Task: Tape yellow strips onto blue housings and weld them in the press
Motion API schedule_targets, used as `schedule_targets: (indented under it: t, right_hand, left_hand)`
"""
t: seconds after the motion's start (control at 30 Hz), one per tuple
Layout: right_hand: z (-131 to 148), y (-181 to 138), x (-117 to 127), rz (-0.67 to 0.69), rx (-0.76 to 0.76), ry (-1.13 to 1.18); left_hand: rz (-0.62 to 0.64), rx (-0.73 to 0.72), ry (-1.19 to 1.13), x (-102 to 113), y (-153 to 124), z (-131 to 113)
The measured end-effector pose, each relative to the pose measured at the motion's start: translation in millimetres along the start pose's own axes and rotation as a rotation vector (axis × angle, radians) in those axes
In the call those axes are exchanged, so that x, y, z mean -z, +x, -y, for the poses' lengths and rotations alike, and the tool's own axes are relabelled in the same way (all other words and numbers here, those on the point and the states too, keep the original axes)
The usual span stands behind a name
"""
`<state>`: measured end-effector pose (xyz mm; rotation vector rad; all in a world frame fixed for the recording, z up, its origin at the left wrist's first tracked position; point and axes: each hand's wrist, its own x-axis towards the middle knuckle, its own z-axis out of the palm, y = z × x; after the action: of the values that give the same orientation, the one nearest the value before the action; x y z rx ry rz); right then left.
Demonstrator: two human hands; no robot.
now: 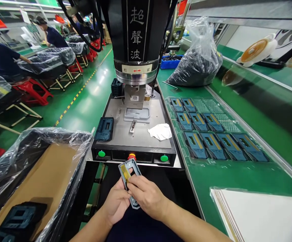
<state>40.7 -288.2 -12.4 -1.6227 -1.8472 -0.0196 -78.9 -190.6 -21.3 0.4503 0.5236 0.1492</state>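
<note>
In front of my lap I hold a blue-grey plastic housing [135, 202], tilted, with a rectangular window and a yellow strip [125, 172] along its left side. My left hand [116, 202] grips it from the left and below. My right hand [148, 195] closes over its right side, fingertips at the lower end of the strip; the thumb is partly hidden. Just beyond stands the ultrasonic welding machine [137, 37], its metal horn [134, 97] above a grey fixture [137, 115] on the steel plate [115, 137].
Stacked dark housings [104, 129] and a white cloth [160, 131] lie on the plate. Green buttons [164, 158] line the machine's front. Right, a clear tray [186, 153] holds several housings. Left stands a plastic-lined bin [57, 168] with housings inside. Co-workers [54, 35] sit beyond.
</note>
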Motion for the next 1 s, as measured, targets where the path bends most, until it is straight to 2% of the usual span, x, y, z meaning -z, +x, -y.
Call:
schedule_targets:
  t: [0.17, 0.3, 0.4, 0.5, 0.6, 0.7, 1.0]
  right_hand:
    - [0.4, 3.4, -0.4, -0.002, 0.045, -0.004]
    - [5.1, 8.0, 8.4, 0.029, 0.050, 0.053]
    - [8.7, 5.3, 16.8, -0.031, -0.040, 0.074]
    - [11.9, -0.7, 22.3, -0.109, -0.227, 0.047]
    - [14.7, -4.2, 24.4, -0.034, -0.387, 0.024]
    - [16.2, -3.2, 25.1, 0.070, -0.471, 0.016]
    - [14.8, 23.8, 28.5, 0.240, -0.512, -0.088]
  left_hand:
    - [0.022, -0.002, 0.028, 0.5, -1.5, 0.5]
    - [0.014, 0.011, 0.002, 1.4, -1.2, 0.2]
    - [0.018, -0.011, -0.022, 1.9, -0.4, -1.7]
    - [0.010, -0.052, -0.042, 0.9, 1.1, -3.8]
    - [0.032, -0.094, -0.087, -0.5, 3.0, -4.6]
    - [0.066, -0.103, -0.104, -1.0, 3.8, -4.2]
    - [0.121, -0.132, 0.024, 0.1, 5.4, -8.4]
